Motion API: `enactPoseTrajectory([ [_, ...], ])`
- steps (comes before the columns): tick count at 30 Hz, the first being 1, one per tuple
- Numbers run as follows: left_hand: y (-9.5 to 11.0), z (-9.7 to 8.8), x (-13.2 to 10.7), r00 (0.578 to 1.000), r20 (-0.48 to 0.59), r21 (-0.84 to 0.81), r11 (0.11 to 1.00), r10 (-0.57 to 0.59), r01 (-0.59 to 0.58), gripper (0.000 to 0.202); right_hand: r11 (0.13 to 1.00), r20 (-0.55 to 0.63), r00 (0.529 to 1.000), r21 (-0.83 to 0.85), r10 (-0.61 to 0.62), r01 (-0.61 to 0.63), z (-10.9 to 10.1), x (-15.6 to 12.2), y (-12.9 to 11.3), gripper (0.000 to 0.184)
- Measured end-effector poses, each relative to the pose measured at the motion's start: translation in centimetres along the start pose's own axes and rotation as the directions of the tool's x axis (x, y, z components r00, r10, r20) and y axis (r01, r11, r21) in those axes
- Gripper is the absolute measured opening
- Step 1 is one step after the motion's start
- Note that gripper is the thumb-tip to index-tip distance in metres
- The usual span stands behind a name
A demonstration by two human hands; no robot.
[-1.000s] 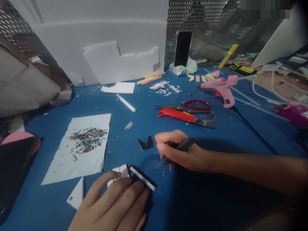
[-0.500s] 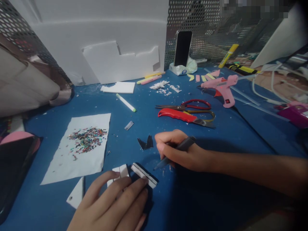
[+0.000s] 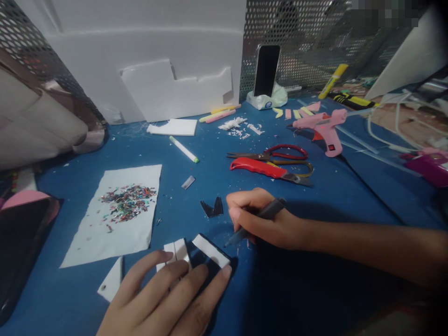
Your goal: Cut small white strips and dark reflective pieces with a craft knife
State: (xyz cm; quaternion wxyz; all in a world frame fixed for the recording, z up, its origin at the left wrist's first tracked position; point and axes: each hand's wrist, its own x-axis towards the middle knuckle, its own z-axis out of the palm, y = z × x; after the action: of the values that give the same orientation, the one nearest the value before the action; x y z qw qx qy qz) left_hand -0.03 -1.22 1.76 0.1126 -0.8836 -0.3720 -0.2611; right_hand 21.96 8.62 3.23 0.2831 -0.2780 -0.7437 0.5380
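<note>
My right hand [image 3: 259,219] is closed in a writing grip around a black pen [image 3: 271,208]. The pen's tip points down and left, close to the blue table surface. Spread low over the table, my left hand [image 3: 168,294] has its fingers apart, with one fingertip touching the lower end of a white foam strip [image 3: 212,251]. That strip lies slanted, its plain white face up and dark along one edge. Other white foam pieces [image 3: 177,249] sit partly under my left fingers. A black V-shaped piece [image 3: 212,208] lies between the strip and the scissors.
A white sheet [image 3: 87,242] bearing colourful bits lies left, near a white triangular piece [image 3: 112,282]. Beyond my right hand are scissors [image 3: 287,151], a red-handled cutter [image 3: 259,168] and a pink glue gun [image 3: 332,130] with its cord. A phone [image 3: 266,70] stands at the back.
The white foam strip has turned over from its dark-lined side to a plain white face. My left fingers have shifted right to its lower end. The right hand has barely moved.
</note>
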Motion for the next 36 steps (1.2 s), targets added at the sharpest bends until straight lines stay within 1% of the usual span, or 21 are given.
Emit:
enactPoseTrajectory([
  [3,-0.1,-0.2,-0.2,0.999,0.031,0.005,1.000,0.013,-0.013,0.035,1.000,0.001,1.000,0.000,-0.004,0.004,0.0,0.0,0.1,0.031],
  [5,0.0,-0.1,-0.3,0.999,0.028,0.005,1.000,0.017,-0.018,0.034,1.000,0.002,1.000,0.003,0.000,0.000,0.0,0.0,0.1,0.031],
  [7,0.1,0.1,-0.4,1.000,0.005,0.001,1.000,0.009,-0.009,0.031,1.000,0.004,1.000,0.002,0.003,-0.003,0.0,0.0,0.1,0.030],
  [11,0.3,0.5,-0.3,0.996,-0.083,-0.028,0.999,-0.017,0.015,0.022,1.000,0.000,1.000,0.003,-0.005,0.005,0.0,0.0,0.1,0.031],
  [13,0.3,0.5,-0.1,0.995,-0.094,-0.053,0.998,-0.035,0.030,0.019,1.000,0.014,1.000,0.003,-0.018,0.018,0.0,0.0,0.1,0.032],
  [16,0.1,0.4,0.1,0.997,-0.058,-0.077,0.996,-0.055,0.050,0.018,0.998,0.046,0.998,-0.018,-0.052,0.053,-0.1,0.0,0.2,0.032],
  [19,-0.2,0.5,-0.1,0.998,-0.022,-0.067,0.996,-0.051,0.050,0.020,0.997,0.055,0.996,-0.034,-0.068,0.070,-0.1,0.0,0.1,0.032],
  [23,-0.3,0.8,-0.5,0.998,0.031,-0.043,0.998,-0.051,0.052,0.024,0.997,0.038,0.997,-0.024,-0.068,0.069,0.0,-0.1,0.1,0.032],
  [27,-0.2,0.8,-0.4,0.997,0.070,-0.051,0.998,-0.035,0.039,0.025,0.999,0.025,0.998,-0.009,-0.053,0.053,0.0,-0.2,0.2,0.033],
  [31,0.1,0.8,-0.1,0.989,0.138,-0.053,0.996,-0.058,0.066,0.032,0.998,-0.011,0.998,0.009,-0.058,0.058,0.0,-0.2,0.2,0.034],
  [33,0.1,0.8,-0.1,0.988,0.145,-0.051,0.996,-0.059,0.067,0.032,0.999,-0.025,0.999,0.022,-0.040,0.040,0.0,-0.2,0.2,0.035],
  [36,-0.5,0.6,0.0,0.988,0.125,-0.071,0.993,-0.087,0.097,0.022,0.999,-0.030,0.999,0.041,-0.017,0.018,0.0,-0.2,0.2,0.035],
])
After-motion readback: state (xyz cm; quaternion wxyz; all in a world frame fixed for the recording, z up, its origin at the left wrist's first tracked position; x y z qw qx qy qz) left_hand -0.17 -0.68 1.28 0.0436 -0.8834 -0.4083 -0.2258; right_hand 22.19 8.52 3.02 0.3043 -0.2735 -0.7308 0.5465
